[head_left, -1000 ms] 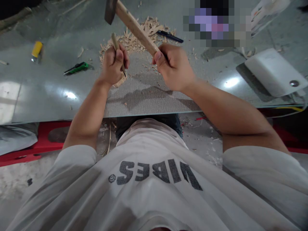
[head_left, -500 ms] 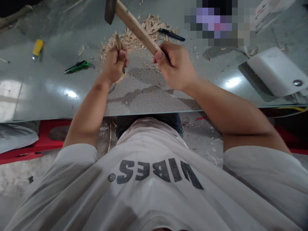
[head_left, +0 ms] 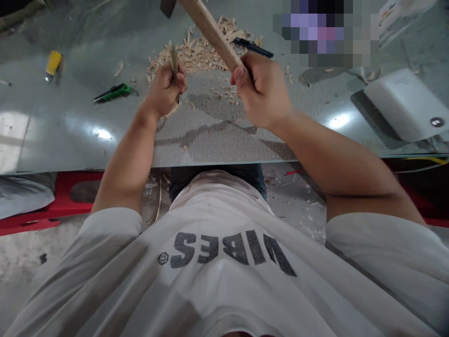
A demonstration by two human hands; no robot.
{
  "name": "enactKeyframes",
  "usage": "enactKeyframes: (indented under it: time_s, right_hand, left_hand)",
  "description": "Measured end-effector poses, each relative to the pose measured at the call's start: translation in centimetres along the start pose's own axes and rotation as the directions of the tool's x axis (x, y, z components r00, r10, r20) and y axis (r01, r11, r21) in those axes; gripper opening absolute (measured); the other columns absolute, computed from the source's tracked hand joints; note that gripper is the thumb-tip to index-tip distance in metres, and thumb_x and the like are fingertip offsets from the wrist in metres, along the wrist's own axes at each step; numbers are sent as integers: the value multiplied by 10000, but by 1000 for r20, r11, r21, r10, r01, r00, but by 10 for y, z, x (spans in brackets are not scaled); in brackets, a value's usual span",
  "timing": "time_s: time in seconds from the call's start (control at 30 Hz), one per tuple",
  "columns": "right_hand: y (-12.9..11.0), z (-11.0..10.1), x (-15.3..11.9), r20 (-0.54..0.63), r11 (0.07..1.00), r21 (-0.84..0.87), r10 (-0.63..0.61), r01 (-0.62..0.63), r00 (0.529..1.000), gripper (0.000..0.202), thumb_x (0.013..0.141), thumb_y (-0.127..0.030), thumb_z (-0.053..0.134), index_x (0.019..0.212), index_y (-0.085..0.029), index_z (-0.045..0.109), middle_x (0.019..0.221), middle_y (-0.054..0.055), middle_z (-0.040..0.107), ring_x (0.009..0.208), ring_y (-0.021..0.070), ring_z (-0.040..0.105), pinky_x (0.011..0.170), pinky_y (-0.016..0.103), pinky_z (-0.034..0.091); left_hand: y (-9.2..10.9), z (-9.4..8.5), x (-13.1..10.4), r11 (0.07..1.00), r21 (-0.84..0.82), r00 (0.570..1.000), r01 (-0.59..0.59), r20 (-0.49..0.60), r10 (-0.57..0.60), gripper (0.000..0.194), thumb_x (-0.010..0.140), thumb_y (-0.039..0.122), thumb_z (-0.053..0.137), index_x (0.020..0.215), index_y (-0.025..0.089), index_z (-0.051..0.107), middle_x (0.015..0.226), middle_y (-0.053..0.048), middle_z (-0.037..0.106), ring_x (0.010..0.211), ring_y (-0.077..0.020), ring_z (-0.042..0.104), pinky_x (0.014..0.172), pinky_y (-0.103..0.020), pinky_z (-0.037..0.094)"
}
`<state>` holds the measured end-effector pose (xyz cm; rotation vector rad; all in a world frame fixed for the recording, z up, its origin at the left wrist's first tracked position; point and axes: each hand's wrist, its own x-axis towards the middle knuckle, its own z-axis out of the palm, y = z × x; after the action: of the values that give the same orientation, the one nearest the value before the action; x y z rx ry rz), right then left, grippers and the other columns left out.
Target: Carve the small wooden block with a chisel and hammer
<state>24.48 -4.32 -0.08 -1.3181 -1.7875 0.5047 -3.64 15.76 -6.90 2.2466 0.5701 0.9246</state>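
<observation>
My right hand (head_left: 263, 89) is closed round the wooden handle of a hammer (head_left: 213, 35), raised above the table. The hammer's dark metal head is partly cut off by the top edge. My left hand (head_left: 166, 89) grips a chisel (head_left: 174, 58) whose wooden handle stands up out of the fist. Its lower end is mostly covered by my fingers. Beneath the left hand a bit of pale carved wood (head_left: 172, 111) shows; the rest of it is hidden. Wood shavings (head_left: 199, 54) lie heaped just beyond both hands.
On the glass-topped table (head_left: 217, 145) lie a green utility knife (head_left: 112, 93), a yellow-handled tool (head_left: 53, 65) and a dark pen-like knife (head_left: 253, 47). A white box (head_left: 407, 105) stands at the right. The table's front edge runs close to my body. A blurred-out patch covers the upper right.
The hammer has risen and shifted slightly right with my right hand, its head now going out of the top of the picture. My left hand and the chisel have stayed nearly in place.
</observation>
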Motion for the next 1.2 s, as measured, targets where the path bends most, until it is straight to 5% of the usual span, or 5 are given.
enactKeyframes:
  time_s: [0.13, 0.33, 0.5, 0.8, 1.2]
  right_hand:
    - [3, -1, 5, 67, 995, -29, 93, -92, 993, 389, 1225, -391, 427, 892, -220, 532, 760, 37, 503, 709, 187, 422, 728, 357, 224]
    - [6, -4, 6, -66, 996, 19, 83, -82, 994, 476, 1268, -544, 214, 999, -246, 470, 805, 39, 491, 746, 207, 458, 731, 344, 276]
    - [-2, -2, 3, 102, 994, -21, 110, -109, 989, 366, 1216, -369, 450, 885, -227, 515, 764, 35, 497, 699, 187, 412, 726, 356, 235]
    - [-1, 5, -2, 111, 996, -4, 91, -91, 990, 380, 1214, -449, 436, 906, -238, 507, 766, 43, 502, 715, 198, 409, 730, 364, 228]
    - [3, 9, -4, 48, 998, 27, 47, -48, 998, 839, 1045, -1045, 200, 960, -270, 507, 882, 88, 599, 780, 224, 457, 776, 389, 300]
  left_hand:
    - [0, 2, 0, 997, -56, 997, 59, -50, -62, 759, 830, 1145, 695, 816, 394, 587, 585, 40, 467, 585, -218, 428, 588, -475, 320]
    - [-11, -2, 2, 999, -26, 1000, 19, 6, -19, 732, 897, 1149, 598, 826, 421, 603, 546, 42, 427, 597, -236, 444, 591, -472, 361]
    - [-6, -6, 0, 999, 13, 999, 29, 45, -30, 660, 906, 1126, 607, 871, 472, 691, 540, 26, 460, 666, -271, 508, 640, -488, 373]
    - [-8, 2, 1, 999, -34, 998, -6, -56, 4, 606, 924, 1011, 726, 773, 430, 638, 553, 20, 437, 606, -252, 438, 596, -482, 407]
    - [-18, 5, -1, 1000, -22, 996, 7, -89, -9, 720, 926, 1066, 679, 730, 386, 550, 570, 21, 391, 601, -234, 374, 627, -504, 458]
